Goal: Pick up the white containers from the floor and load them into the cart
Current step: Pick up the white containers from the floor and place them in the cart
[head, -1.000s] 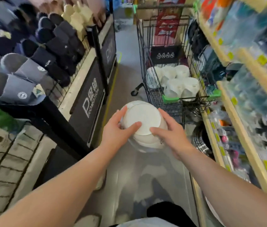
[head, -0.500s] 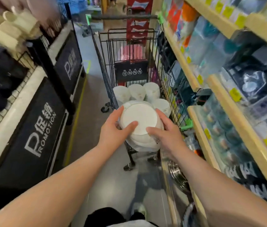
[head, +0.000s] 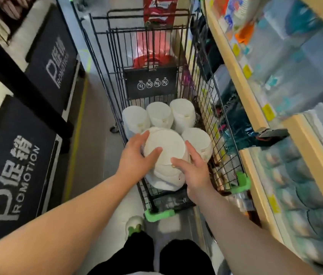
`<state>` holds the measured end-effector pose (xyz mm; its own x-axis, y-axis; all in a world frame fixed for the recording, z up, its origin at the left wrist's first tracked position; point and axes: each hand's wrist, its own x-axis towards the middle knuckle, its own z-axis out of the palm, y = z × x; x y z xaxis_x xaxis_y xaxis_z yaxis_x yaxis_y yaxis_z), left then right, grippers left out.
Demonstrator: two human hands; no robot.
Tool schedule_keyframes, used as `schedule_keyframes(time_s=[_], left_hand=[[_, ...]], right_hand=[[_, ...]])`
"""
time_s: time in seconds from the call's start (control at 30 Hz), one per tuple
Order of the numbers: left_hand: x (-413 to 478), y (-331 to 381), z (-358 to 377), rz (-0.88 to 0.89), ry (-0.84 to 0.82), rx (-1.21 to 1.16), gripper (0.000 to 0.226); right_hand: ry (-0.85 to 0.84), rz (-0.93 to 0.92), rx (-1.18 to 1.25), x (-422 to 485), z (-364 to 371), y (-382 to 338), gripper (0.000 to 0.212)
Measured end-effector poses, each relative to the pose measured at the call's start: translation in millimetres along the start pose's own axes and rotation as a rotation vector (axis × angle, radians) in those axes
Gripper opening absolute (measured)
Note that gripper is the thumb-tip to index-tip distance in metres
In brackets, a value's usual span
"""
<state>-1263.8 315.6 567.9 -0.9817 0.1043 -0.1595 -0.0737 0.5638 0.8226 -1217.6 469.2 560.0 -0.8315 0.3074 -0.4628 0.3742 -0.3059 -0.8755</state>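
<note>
"Over the near end of the cart (head: 242, 182), between its two green corners, that's where the white container (head: 164, 149) is: up in the air, not yet set down."

"Both hands on it?"

"Both. The left hand (head: 135, 155) has its grip round the left side, thumb lying on the lid. The right hand (head: 194, 171) grips the right side, with its thumb on the lid too. The tub is clamped between them."

"And what's in there already?"

"Four containers (head: 159, 115) by my count, all white and standing close together. Three are in a row at the far end under the black sign (head: 150, 82), and one is by the right wall, just beside the one being held."

"So how far on would you say?"

"Well along, I'd judge. Four are loaded and the fifth hangs above the near-left part of the basket, so lowering it and letting go is what's left for this one."

"Any more on the floor?"

"None that I can see on the floor (head: 97, 116) beside the cart, only the person's shoe (head: 135, 225) by the near-left corner. But arms, legs and the cart itself hide a good deal, so I can't tell whether this is the last."
</note>
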Motion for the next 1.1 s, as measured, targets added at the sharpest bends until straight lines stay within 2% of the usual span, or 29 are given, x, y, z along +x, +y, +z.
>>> schedule_keyframes(time_s=[0.17,0.3,0.4,0.57,0.67,0.73,0.83,0.93,1.0,1.1], left_hand=[[30.6,-12.6,21.9,-0.107,0.002,0.05,0.065],[52.7,-23.1,42.1,-0.251,0.073,0.016,0.059],[66.4,-35.1,50.7,-0.349,0.12,-0.025,0.053],[87.0,-53.1,66.7,-0.518,0.198,-0.065,0.048],[93.2,-62.4,76.1,-0.597,0.144,0.096,0.047],[93.7,-68.5,83.5,-0.598,0.053,0.263,0.052],[87.4,-75.4,93.7,-0.592,-0.031,0.357,0.055],[77.3,-79.2,99.8,-0.571,-0.016,0.337,0.059],[71.0,-81.5,105.3,-0.561,-0.046,0.339,0.062],[70.2,-90.1,111.4,-0.571,-0.061,0.322,0.065]], right_hand=[[-0.051,0.104,-0.068,47.5,-1.0,16.4,0.071],[-0.224,0.215,-0.149,84.4,-1.9,25.8,0.06],[-0.308,0.225,-0.279,100.1,-2.2,41.0,0.077],[-0.416,0.127,-0.39,128.5,-1.7,56.6,0.085],[-0.47,0.132,-0.54,134.1,2.3,72.5,0.095],[-0.495,0.124,-0.65,137.5,1.0,79.5,0.096],[-0.557,0.017,-0.835,149.2,-1.7,84.3,0.095],[-0.566,-0.168,-1.185,157.5,-6.4,85.4,0.099],[-0.514,-0.332,-1.412,160.5,-13.1,87.2,0.103],[-0.511,-0.526,-1.542,168.4,-20.3,94.4,0.107]])
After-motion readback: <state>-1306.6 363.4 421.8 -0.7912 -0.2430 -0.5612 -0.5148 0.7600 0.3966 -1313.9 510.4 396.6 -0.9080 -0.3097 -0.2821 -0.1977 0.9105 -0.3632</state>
